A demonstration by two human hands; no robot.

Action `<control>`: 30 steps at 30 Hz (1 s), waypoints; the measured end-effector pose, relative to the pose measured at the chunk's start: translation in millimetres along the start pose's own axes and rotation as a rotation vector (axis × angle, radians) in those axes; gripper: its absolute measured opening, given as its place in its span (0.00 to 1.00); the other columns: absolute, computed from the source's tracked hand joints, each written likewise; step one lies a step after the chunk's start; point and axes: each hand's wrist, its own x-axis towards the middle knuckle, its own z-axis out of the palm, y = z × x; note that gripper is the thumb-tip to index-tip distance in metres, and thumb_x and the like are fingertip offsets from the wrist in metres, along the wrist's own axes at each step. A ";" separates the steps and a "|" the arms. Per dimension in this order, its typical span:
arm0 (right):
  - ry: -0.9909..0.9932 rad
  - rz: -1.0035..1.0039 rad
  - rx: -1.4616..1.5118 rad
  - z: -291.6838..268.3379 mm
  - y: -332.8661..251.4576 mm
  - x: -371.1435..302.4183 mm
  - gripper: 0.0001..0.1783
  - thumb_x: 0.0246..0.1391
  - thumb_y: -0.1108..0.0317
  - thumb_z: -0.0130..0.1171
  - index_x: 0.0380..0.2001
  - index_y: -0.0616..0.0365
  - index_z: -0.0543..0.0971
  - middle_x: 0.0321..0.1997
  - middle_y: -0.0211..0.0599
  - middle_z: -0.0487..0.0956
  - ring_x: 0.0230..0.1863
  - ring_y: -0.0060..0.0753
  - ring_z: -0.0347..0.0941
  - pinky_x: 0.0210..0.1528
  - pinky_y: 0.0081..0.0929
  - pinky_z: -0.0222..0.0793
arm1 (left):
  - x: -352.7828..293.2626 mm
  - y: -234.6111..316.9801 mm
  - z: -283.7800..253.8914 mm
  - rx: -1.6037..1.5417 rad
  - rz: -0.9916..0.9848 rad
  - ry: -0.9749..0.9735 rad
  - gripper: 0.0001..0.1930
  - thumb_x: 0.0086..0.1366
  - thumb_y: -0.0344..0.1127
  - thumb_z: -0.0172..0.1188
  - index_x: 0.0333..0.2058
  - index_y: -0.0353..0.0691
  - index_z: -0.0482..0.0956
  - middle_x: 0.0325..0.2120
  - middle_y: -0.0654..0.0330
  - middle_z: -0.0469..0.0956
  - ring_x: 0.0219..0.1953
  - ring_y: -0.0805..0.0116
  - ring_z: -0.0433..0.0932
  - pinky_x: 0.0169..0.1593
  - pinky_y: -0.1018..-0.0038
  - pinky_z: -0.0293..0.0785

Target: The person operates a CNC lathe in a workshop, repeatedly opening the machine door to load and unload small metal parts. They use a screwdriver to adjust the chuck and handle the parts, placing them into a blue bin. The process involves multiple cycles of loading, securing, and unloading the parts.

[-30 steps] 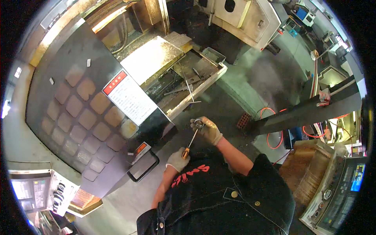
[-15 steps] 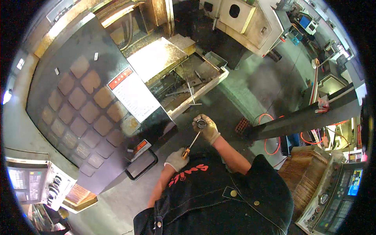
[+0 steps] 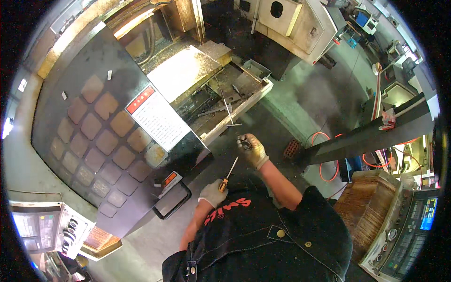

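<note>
Screwdriver (image 3: 223, 184), one, orange-and-dark handle, its bare shaft pointing far and rightward; ring-shaped part (image 3: 246, 145), one, dark metal, lying in the right-hand fingers just beyond the tip, with a visible gap between. Hands, two, both in pale gloves: the left hand (image 3: 213, 193) is gripping the handle, fingers wrapped fully round; the right hand (image 3: 254, 151) is pinching the ring between thumb and half-curled fingers. Step in hand, as judged: the person is inspecting or turning the ring, with the tool waiting near. Next move, by the same judgement, is calling for a steady ring and careful aim of the tip, should the two be meeting. Surroundings, counted: machine tray (image 3: 264, 89), one, standing far of the hands; T-ended rod (image 3: 225, 99), one, leaning across its near rim; black door handle (image 3: 187, 199), one, projecting at left; control panels, two, one flanking left (image 3: 35, 229), one right (image 3: 408, 235); perforated reddish block (image 3: 292, 148), one, resting right of the right hand.
</note>
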 end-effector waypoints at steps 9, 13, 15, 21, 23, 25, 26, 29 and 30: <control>-0.047 0.019 -0.207 8.1 23.2 6.3 0.16 0.55 0.52 0.55 0.34 0.53 0.74 0.35 0.32 0.76 0.34 0.27 0.73 0.34 0.24 0.69 | 6.8 -2.5 1.6 -0.019 -0.038 0.040 0.19 0.53 0.45 0.54 0.42 0.43 0.70 0.31 0.41 0.77 0.37 0.41 0.75 0.42 0.52 0.70; -0.089 0.027 -0.311 14.5 27.1 3.6 0.13 0.57 0.54 0.53 0.33 0.53 0.74 0.34 0.32 0.76 0.32 0.27 0.73 0.31 0.23 0.69 | 7.3 -1.7 -2.8 -0.008 -0.051 0.019 0.19 0.54 0.45 0.54 0.41 0.42 0.72 0.32 0.42 0.77 0.37 0.41 0.75 0.42 0.53 0.70; -0.077 0.041 -0.362 17.1 26.0 2.6 0.13 0.57 0.55 0.52 0.32 0.54 0.74 0.33 0.32 0.76 0.32 0.27 0.73 0.31 0.24 0.69 | 7.6 -0.7 -5.9 -0.002 -0.059 0.003 0.19 0.54 0.45 0.54 0.42 0.43 0.72 0.32 0.42 0.77 0.37 0.42 0.75 0.42 0.53 0.70; -0.124 0.036 -0.394 10.1 11.4 6.6 0.15 0.55 0.57 0.53 0.32 0.59 0.74 0.31 0.35 0.76 0.32 0.29 0.72 0.32 0.26 0.69 | 7.7 0.8 -8.1 0.003 -0.061 -0.020 0.19 0.53 0.46 0.54 0.43 0.45 0.72 0.33 0.43 0.77 0.38 0.42 0.75 0.43 0.53 0.70; -0.098 0.078 -0.314 0.5 7.7 9.0 0.15 0.55 0.57 0.53 0.35 0.59 0.74 0.33 0.35 0.77 0.33 0.28 0.73 0.35 0.26 0.69 | 5.7 6.0 -10.2 -0.007 -0.032 -0.003 0.19 0.53 0.47 0.54 0.43 0.46 0.72 0.34 0.43 0.77 0.39 0.42 0.75 0.43 0.53 0.71; -0.103 0.096 -0.276 4.7 4.5 10.6 0.16 0.55 0.57 0.53 0.36 0.59 0.74 0.34 0.35 0.77 0.34 0.28 0.73 0.35 0.26 0.69 | 7.4 5.0 -9.3 -0.016 -0.033 -0.014 0.20 0.53 0.47 0.54 0.44 0.46 0.71 0.33 0.43 0.77 0.39 0.42 0.75 0.43 0.53 0.71; -0.114 0.091 -0.276 6.2 4.7 6.5 0.15 0.54 0.57 0.53 0.36 0.59 0.74 0.34 0.36 0.76 0.34 0.28 0.73 0.35 0.25 0.69 | 8.0 4.1 -7.2 -0.020 -0.034 -0.019 0.20 0.54 0.47 0.54 0.44 0.46 0.71 0.33 0.43 0.77 0.39 0.42 0.75 0.43 0.53 0.71; -0.105 0.106 -0.297 12.0 8.0 5.6 0.15 0.54 0.57 0.53 0.37 0.58 0.73 0.35 0.37 0.76 0.34 0.29 0.73 0.34 0.26 0.69 | 11.2 -7.8 3.0 -0.073 0.011 -0.006 0.21 0.54 0.47 0.54 0.45 0.46 0.71 0.33 0.43 0.77 0.38 0.42 0.75 0.43 0.54 0.71; -0.098 0.123 -0.306 13.1 11.4 5.4 0.15 0.54 0.57 0.53 0.37 0.58 0.73 0.36 0.37 0.76 0.34 0.29 0.73 0.34 0.26 0.69 | 9.3 -6.6 0.9 -0.059 -0.017 -0.008 0.21 0.54 0.47 0.54 0.44 0.45 0.70 0.33 0.43 0.77 0.38 0.42 0.75 0.43 0.54 0.71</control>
